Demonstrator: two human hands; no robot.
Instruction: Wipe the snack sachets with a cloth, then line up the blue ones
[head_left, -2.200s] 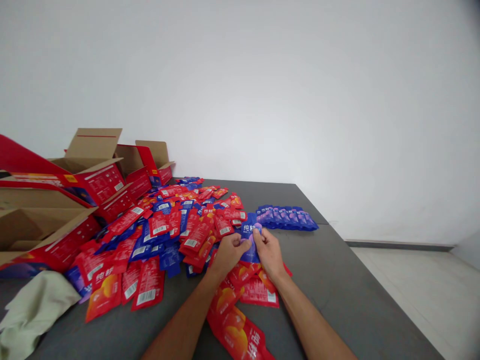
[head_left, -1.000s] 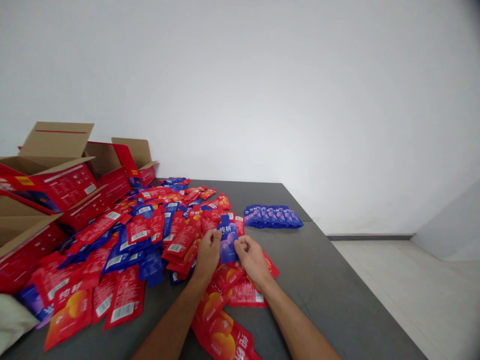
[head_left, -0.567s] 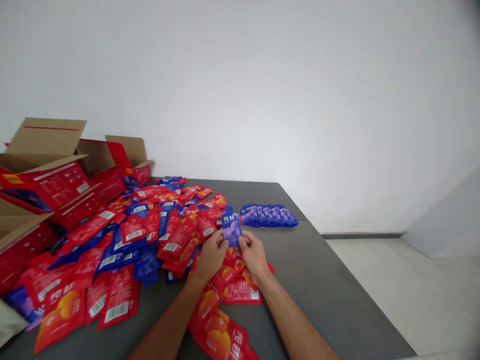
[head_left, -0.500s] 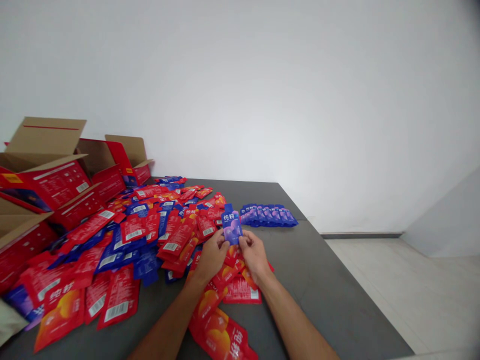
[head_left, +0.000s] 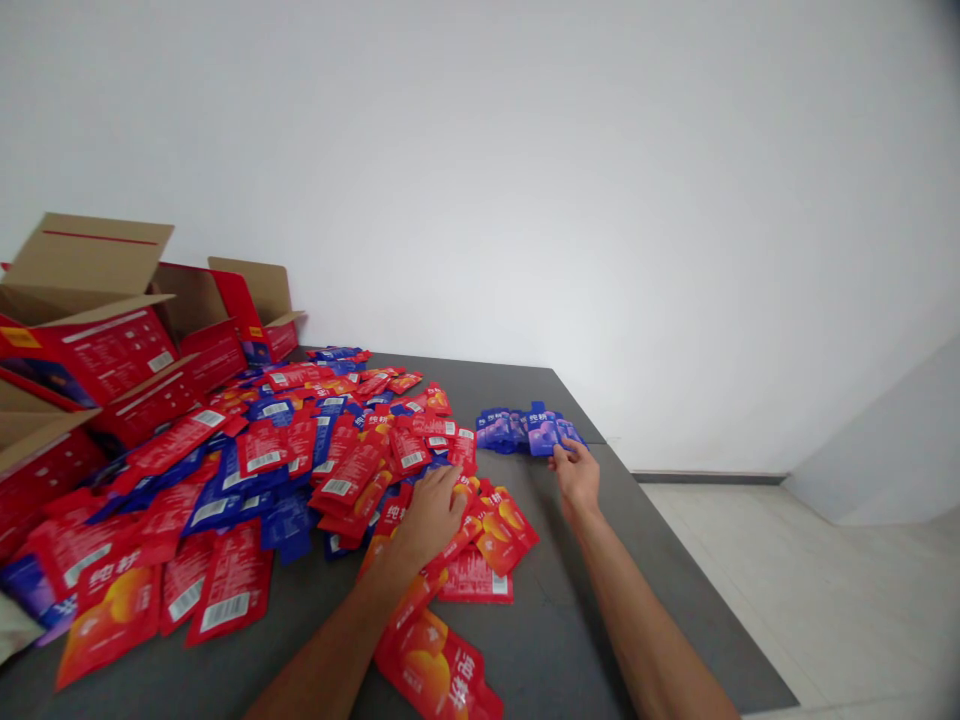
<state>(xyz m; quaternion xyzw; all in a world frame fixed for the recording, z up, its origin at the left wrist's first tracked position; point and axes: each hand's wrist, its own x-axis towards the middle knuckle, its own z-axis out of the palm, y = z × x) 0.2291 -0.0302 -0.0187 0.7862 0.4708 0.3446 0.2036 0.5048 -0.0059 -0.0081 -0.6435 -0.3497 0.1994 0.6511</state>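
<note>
My right hand (head_left: 577, 478) pinches a blue pouch (head_left: 541, 432) by its lower edge, thumb and fingers closed on it. This pouch is upright at the row of blue pouches (head_left: 495, 430) and overlaps some of them. My left hand (head_left: 437, 510) rests low over the red pouches, its fingers loosely stretched and apart from the thumb, with nothing seen in it. Under and beside that hand lie red pouches with orange fruit prints (head_left: 499, 530). Left of it spreads a mixed heap of red and blue pouches (head_left: 262, 450), several with barcodes facing up.
Open red cardboard boxes (head_left: 120, 360) with brown flaps stand along the left side. The dark table (head_left: 637, 580) ends at a slanting right edge, with pale floor (head_left: 750, 560) beyond. A white wall (head_left: 480, 180) rises behind the table.
Both hands held the blue pouch together in the middle. My left hand has let go and moved onto the red pouches; my right hand has carried the pouch right to the blue row.
</note>
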